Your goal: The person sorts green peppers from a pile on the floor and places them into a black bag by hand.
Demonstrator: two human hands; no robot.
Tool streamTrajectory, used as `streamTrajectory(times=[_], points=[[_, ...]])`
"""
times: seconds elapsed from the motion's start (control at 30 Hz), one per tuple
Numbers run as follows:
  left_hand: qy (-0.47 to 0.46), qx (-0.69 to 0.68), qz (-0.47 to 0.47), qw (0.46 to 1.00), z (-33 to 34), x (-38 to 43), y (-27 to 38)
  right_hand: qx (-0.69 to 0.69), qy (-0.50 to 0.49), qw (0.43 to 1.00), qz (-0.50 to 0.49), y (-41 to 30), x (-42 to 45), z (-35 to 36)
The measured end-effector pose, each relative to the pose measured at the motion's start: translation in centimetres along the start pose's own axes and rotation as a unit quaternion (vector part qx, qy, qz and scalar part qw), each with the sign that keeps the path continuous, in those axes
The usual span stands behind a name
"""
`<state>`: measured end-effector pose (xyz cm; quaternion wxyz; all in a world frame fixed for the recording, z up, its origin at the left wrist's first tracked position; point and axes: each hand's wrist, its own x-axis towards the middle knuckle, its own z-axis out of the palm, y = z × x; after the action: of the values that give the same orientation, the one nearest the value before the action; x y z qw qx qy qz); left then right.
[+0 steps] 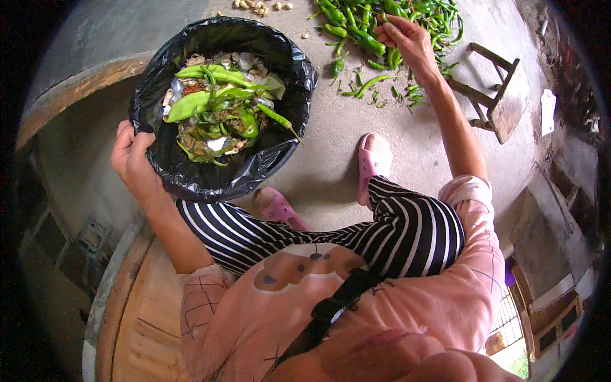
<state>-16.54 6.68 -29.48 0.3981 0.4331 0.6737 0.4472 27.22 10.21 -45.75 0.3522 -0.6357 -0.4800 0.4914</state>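
Note:
My left hand [136,153] grips the rim of a round bin lined with a black plastic bag [210,184], fingers and thumb pinching its left edge. Inside the bin lie flat green bean pods [188,106], a green chili [277,118], wilted leaves and peanut shells. My right hand [405,38] is at a pile of green peppers [365,40] on the concrete floor, thumb and fingertips together near a small green piece; whether it is held is unclear. Small chilies and stem scraps [374,86] are scattered just below the pile.
A small wooden stool [508,102] lies tipped on its side at the right. Peanuts [255,6] are on the floor at the top. My feet, in pink clogs [372,162], stand between bin and stool. A curved-looking ledge [81,100] runs along the left.

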Motion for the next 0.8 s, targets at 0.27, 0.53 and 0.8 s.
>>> streamTrajectory(times=[0.27, 0.53, 0.8], points=[[0.017, 0.007, -0.013, 1.0, -0.3, 0.3, -0.2, -0.287, 0.097, 0.943, -0.139, 2.3, -2.1, 0.3], [-0.017, 0.026, 0.008, 0.999, -0.5, 0.9, -0.9, -0.464, -0.063, 0.884, 0.011, 10.5, -5.2, 5.3], [-0.01, 0.029, 0.002, 1.0, -1.0, 0.7, -0.9, -0.074, -0.019, 0.996, 0.054, 6.6, -2.9, 2.2]])
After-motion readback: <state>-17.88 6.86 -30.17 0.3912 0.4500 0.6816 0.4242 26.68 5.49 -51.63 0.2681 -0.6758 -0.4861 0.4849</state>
